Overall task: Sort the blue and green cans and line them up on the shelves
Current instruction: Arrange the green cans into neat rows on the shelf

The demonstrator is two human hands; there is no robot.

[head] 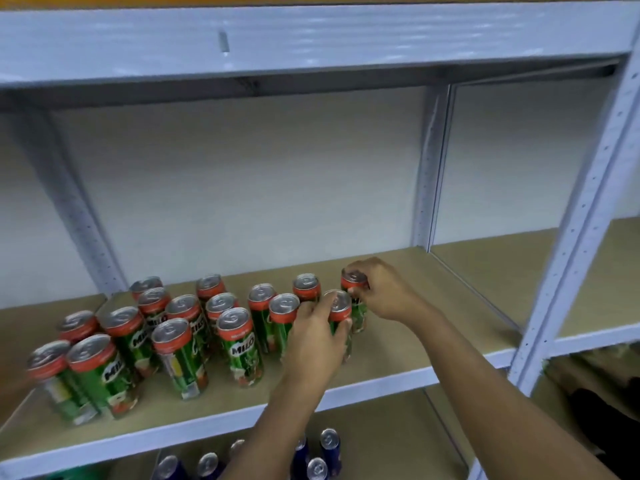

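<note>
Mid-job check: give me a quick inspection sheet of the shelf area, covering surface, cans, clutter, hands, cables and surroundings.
Surface: tan middle shelf with a white front edge, bare on its right part.
Job's things: green cans stand upright in a loose cluster on the middle shelf, not in straight rows; blue cans stand on the lower shelf.
Clutter: nothing seen.
Hands: left hand grips the front right-end green can; right hand pinches the top of the rear right-end green can.
Cables: nothing seen.
Surroundings: white metal uprights, pale back wall, dark unclear objects low right.
</note>
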